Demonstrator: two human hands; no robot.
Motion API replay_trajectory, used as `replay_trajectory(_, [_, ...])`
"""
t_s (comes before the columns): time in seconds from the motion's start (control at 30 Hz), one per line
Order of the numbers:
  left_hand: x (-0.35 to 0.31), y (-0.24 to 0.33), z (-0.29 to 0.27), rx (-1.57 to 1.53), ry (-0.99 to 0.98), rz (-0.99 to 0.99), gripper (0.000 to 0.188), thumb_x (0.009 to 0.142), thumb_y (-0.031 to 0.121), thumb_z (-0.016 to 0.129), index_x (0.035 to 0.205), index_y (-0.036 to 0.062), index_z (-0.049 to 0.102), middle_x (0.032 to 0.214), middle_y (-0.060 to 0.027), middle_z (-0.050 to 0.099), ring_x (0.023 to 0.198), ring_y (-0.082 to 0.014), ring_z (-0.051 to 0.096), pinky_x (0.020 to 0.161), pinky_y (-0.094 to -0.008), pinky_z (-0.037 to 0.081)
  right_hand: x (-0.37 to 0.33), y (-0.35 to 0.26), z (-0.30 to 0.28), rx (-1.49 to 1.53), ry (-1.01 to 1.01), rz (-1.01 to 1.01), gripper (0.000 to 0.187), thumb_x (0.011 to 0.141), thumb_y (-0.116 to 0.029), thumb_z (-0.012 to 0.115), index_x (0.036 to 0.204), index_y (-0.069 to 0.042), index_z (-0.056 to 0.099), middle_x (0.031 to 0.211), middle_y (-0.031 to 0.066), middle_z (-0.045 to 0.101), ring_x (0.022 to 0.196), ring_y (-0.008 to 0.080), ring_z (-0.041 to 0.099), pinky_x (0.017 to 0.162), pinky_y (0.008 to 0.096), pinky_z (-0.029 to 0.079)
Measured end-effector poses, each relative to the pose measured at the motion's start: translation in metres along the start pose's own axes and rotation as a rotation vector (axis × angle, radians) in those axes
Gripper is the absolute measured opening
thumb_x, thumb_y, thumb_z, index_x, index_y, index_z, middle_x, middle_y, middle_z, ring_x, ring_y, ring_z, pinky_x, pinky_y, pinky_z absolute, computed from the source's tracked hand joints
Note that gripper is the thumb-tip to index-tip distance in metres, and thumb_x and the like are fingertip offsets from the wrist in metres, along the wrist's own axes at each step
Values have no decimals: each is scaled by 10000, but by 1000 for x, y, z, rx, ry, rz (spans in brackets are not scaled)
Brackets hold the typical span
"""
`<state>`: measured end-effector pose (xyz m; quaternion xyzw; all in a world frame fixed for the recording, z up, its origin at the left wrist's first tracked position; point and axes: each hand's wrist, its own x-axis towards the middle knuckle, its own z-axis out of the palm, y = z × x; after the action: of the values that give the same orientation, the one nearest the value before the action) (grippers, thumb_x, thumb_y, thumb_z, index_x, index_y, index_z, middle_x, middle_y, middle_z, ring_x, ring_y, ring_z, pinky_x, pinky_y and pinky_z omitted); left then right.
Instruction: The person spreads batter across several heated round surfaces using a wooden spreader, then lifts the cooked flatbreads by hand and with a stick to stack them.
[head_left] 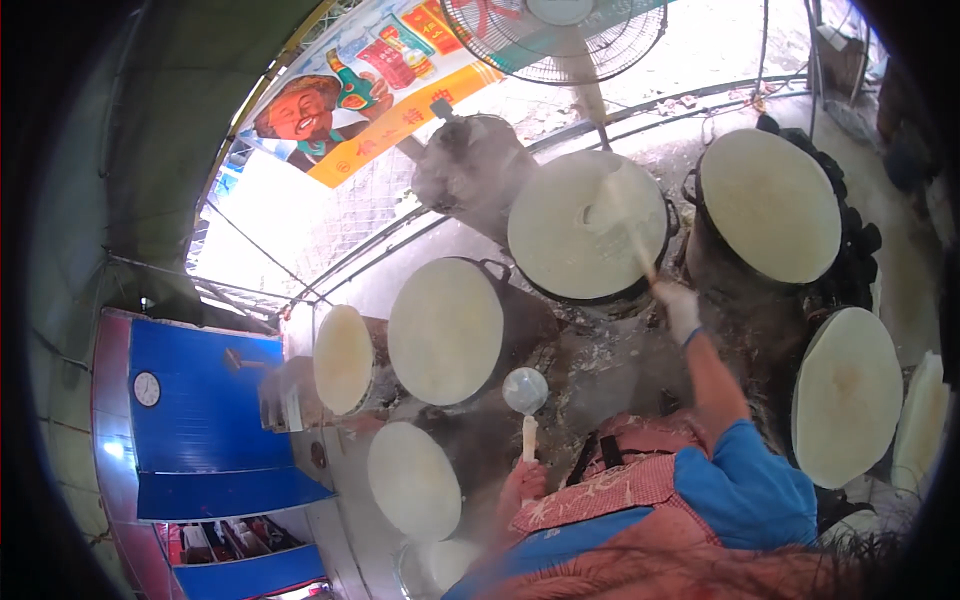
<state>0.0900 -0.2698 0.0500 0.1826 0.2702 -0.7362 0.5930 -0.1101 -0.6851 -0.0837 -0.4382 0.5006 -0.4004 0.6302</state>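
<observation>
My right hand [678, 308] is closed round the thin handle of a pale spatula [628, 200]. Its broad blade, smeared by motion, is over the pale, creamy layer in a round dark pan [545, 225] with side handles. A small ring-like mark shows in that layer beside the blade. Low in front of my body, my left hand [533, 480] grips the light handle of a ladle [525, 390]. The ladle's round bowl points away from me and looks whitish inside. Steam blurs the area around both hands.
Similar pale-topped round pans surround me: one far right [770, 205], one near right [847, 398], several on the left [446, 332]. A steaming metal drum [475, 170] stands behind. A standing fan [555, 35] rises beyond the middle pan. Blue panels [205, 400] are at far left.
</observation>
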Motion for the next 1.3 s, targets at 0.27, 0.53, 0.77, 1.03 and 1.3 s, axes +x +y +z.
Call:
replay_trajectory(0.27, [0, 17, -5, -34, 15, 60, 169, 940, 145, 458, 785, 88, 421, 610, 28, 354, 441, -41, 314, 357, -187, 271, 12, -118, -22, -207, 76, -49, 218, 845, -186, 578, 993, -53, 666, 750, 81, 671, 602, 173, 619, 571, 311, 487])
replay_trajectory(0.53, [50, 75, 13, 82, 40, 125, 196, 930, 170, 478, 764, 93, 410, 605, 36, 350, 442, -32, 323, 361, -180, 285, 41, -107, -24, -1502, -173, -665, 197, 872, -325, 484, 875, -187, 625, 620, 151, 602, 544, 346, 603, 505, 458, 486])
replay_trajectory(0.77, [151, 94, 138, 397, 56, 332, 154, 890, 106, 511, 925, 199, 394, 584, 64, 336, 422, -24, 336, 344, -175, 274, 16, -77, -40, -1416, -71, -594, 158, 845, -302, 538, 826, -172, 627, 679, 153, 608, 598, 343, 607, 542, 461, 481])
replay_trajectory(1.03, [264, 62, 192, 878, 213, 652, 274, 806, 51, 530, 986, 148, 349, 563, -18, 348, 385, -129, 362, 323, -251, 288, -43, -36, -20, -1415, 63, -486, 218, 860, -324, 531, 1024, -206, 610, 685, 141, 595, 596, 332, 603, 540, 434, 492])
replay_trajectory(1.3, [119, 13, 149, 726, 107, 355, 161, 920, 218, 513, 1046, 242, 416, 528, 29, 314, 375, -56, 296, 308, -208, 228, -133, -76, -20, -1171, 80, -709, 116, 795, -282, 629, 860, -187, 651, 648, 97, 572, 582, 300, 581, 532, 421, 456])
